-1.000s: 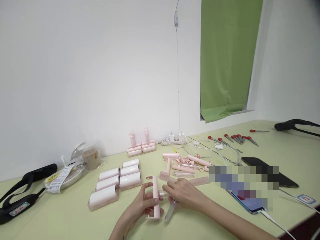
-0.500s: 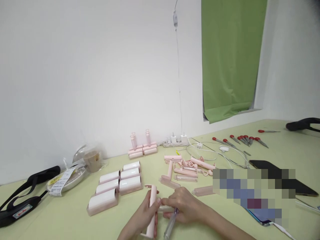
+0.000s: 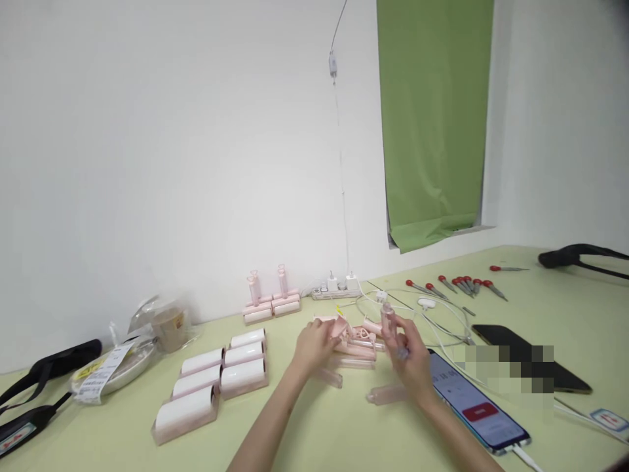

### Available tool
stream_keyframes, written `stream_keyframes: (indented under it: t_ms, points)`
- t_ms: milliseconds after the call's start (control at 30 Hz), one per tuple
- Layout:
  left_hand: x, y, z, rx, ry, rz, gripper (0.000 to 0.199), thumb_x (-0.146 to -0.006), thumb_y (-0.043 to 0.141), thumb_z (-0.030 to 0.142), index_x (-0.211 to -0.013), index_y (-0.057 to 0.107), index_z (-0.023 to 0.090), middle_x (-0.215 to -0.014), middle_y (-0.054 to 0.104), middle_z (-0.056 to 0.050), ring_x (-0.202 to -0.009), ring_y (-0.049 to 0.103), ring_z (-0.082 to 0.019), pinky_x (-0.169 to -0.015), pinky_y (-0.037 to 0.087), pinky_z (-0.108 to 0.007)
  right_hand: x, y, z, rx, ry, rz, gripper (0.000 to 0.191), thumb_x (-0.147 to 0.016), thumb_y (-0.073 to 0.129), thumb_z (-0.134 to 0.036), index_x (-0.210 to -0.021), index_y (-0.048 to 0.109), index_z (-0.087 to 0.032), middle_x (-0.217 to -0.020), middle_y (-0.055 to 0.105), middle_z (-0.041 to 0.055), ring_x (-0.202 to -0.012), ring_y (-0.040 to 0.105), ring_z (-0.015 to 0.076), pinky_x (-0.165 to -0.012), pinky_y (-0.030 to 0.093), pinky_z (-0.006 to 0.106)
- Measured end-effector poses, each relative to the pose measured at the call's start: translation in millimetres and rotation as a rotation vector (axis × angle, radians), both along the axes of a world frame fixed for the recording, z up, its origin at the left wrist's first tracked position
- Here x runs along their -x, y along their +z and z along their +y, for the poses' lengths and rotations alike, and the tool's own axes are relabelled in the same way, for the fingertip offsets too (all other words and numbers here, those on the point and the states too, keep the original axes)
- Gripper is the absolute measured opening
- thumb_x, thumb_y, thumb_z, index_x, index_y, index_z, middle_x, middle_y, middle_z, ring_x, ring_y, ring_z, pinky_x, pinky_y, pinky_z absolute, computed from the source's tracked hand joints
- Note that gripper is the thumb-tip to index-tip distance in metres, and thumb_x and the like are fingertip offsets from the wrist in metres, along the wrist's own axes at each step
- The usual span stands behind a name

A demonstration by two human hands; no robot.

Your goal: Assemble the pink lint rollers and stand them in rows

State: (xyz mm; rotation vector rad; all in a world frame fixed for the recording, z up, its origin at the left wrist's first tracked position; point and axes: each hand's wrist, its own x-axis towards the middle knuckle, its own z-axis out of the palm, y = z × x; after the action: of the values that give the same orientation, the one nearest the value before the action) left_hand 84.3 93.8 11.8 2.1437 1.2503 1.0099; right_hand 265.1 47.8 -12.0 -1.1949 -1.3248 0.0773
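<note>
Reaching into the pile of pink lint roller parts (image 3: 358, 352), my left hand (image 3: 314, 344) closes its fingers on a pink lint roller frame (image 3: 338, 326), partly hidden by the hand. My right hand (image 3: 415, 366) is raised to the right of the pile. It grips a clear pinkish handle tube (image 3: 388, 318) that points upward; a purplish clear end (image 3: 403, 353) shows between its fingers. One clear handle (image 3: 328, 377) lies below my left hand. Another clear handle (image 3: 388, 394) rests on the table, partly behind my right wrist.
Several white sticky rolls in clear covers (image 3: 187, 408) lie at left. Lint rollers with upright handles (image 3: 272, 305) stand by the wall. Behind the pile are a power strip (image 3: 337, 294) and cables. At right lie red-headed tools (image 3: 464, 284), a phone (image 3: 484, 410) and a black tablet (image 3: 533, 360).
Both hands have moved apart and away from me. My left hand has gone from in front to the pile; my right hand has lifted rightward with a clear handle. The view has shifted right.
</note>
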Motion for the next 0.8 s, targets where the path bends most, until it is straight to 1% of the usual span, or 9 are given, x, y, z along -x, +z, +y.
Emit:
stream_keyframes:
  t_ms: [100,200,300,400,467,533,600,667,800]
  points:
    - [-33.1,-7.5,23.9,-0.035,-0.019,0.000,0.032,-0.060,0.063,0.027,-0.090,0.059,0.018,-0.091,0.057,-0.010,-0.099,0.045,-0.032,-0.090,0.025,-0.047,2.1,0.4,-0.7,-0.008,-0.048,-0.107,0.028,-0.080,0.043,-0.040,-0.102,0.047,-0.023,-0.086,0.056,0.0044,-0.055,0.051,0.0135,-0.053,0.043,0.026]
    - [-42.5,-14.6,25.2,-0.065,-0.024,-0.062,0.044,-0.060,0.064,0.035,-0.100,0.055,0.017,-0.105,0.054,-0.011,-0.109,0.037,-0.031,-0.094,0.022,-0.046,2.7,-3.1,2.0,-0.083,-0.014,-0.221,0.027,-0.082,0.042,-0.036,-0.106,0.048,-0.025,-0.096,0.059,0.0047,-0.071,0.058,0.0165,-0.063,0.047,0.028]
    - [-32.1,-18.0,4.5,-0.015,-0.005,-0.134,0.044,-0.078,0.036,0.050,-0.098,0.054,0.015,-0.099,0.057,-0.012,-0.099,0.046,-0.027,-0.085,0.034,-0.043,9.3,-8.2,1.8,-0.256,0.129,-0.454,0.028,-0.084,0.040,-0.025,-0.110,0.049,-0.026,-0.101,0.062,0.0053,-0.088,0.059,0.0174,-0.073,0.046,0.028]
    - [-12.5,-21.5,-31.2,0.277,-0.122,-0.294,0.065,-0.082,0.006,0.054,-0.084,0.057,0.014,-0.067,0.059,-0.007,-0.065,0.057,-0.020,-0.061,0.043,-0.033,27.6,-9.2,-5.8,-0.383,0.324,-0.736,0.033,-0.084,0.039,-0.018,-0.114,0.048,-0.027,-0.107,0.060,0.0074,-0.091,0.059,0.0162,-0.069,0.046,0.024]
    - [2.0,-26.2,-55.1,0.581,-0.243,-0.603,0.058,-0.081,0.016,0.058,-0.081,0.056,0.015,-0.063,0.058,-0.003,-0.056,0.056,-0.016,-0.054,0.042,-0.027,39.7,-5.7,-15.1,-0.358,0.457,-0.899,0.037,-0.083,0.040,-0.017,-0.118,0.045,-0.027,-0.113,0.056,0.0087,-0.086,0.060,0.0159,-0.065,0.045,0.024]
    - [17.6,-33.4,-73.1,0.799,-0.204,-0.966,0.042,-0.077,0.039,0.055,-0.079,0.052,0.016,-0.060,0.055,0.001,-0.051,0.053,-0.011,-0.050,0.040,-0.022,43.2,-0.3,-25.6,-0.241,0.503,-0.963,0.039,-0.081,0.041,-0.019,-0.119,0.043,-0.026,-0.112,0.056,0.0090,-0.082,0.060,0.0166,-0.062,0.044,0.025]
    - [34.6,-41.8,-83.5,0.854,-0.002,-1.160,0.032,-0.071,0.054,0.049,-0.077,0.049,0.018,-0.051,0.047,0.007,-0.040,0.045,-0.007,-0.041,0.033,-0.017,33.5,3.3,-34.6,-0.025,0.442,-0.942,0.039,-0.076,0.046,-0.022,-0.115,0.045,-0.024,-0.103,0.060,0.0078,-0.076,0.060,0.0184,-0.059,0.042,0.026]
    - [50.7,-49.2,-87.9,0.869,0.146,-1.201,0.032,-0.068,0.056,0.049,-0.078,0.047,0.019,-0.044,0.038,0.010,-0.032,0.034,-0.004,-0.034,0.022,-0.015,13.0,1.3,-39.9,0.255,0.336,-0.939,0.033,-0.067,0.052,-0.020,-0.100,0.053,-0.023,-0.086,0.065,0.0049,-0.068,0.061,0.0210,-0.053,0.039,0.026]
    - [66.9,-54.5,-92.0,0.876,0.099,-1.173,0.033,-0.070,0.048,0.053,-0.080,0.046,0.022,-0.044,0.035,0.010,-0.031,0.032,-0.005,-0.031,0.020,-0.015,-26.7,-16.5,-37.1,0.601,0.146,-0.948,0.017,-0.060,0.047,-0.010,-0.066,0.056,-0.022,-0.063,0.064,0.0014,-0.058,0.058,0.0207,-0.047,0.029,0.023]
